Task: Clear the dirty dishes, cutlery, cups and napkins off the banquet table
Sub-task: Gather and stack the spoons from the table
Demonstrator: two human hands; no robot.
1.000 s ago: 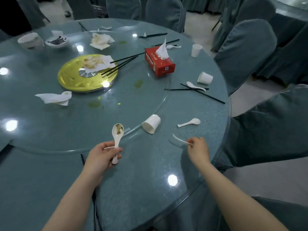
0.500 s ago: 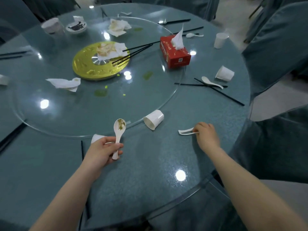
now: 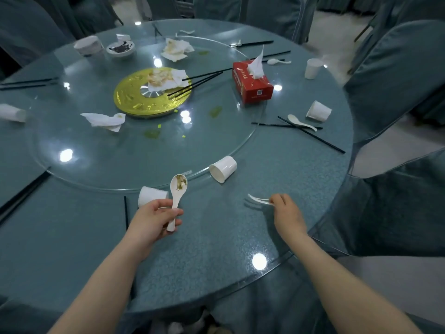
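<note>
White spoons held over the glass tabletop point(image 3: 216, 249).
A soiled spoon point(image 3: 177, 194) is gripped upright by the left hand point(image 3: 154, 219) at lower centre; a second spoon point(image 3: 258, 200), blurred, is pinched by the right hand point(image 3: 287, 214) fingers.

- A round surface point(image 3: 277, 213) with a glass top over blue-green cloth fills most of the view.
- A large glass turntable point(image 3: 96, 169) is set on it, with a gold disc point(image 3: 134, 102) at its centre.
- Chairs draped in blue-grey covers point(image 3: 397, 75) are ranged around the far and right sides.
- A pale floor point(image 3: 337, 22) is seen between the chairs.
- Bright spots of ceiling light point(image 3: 259, 261) are reflected in the glass.
</note>
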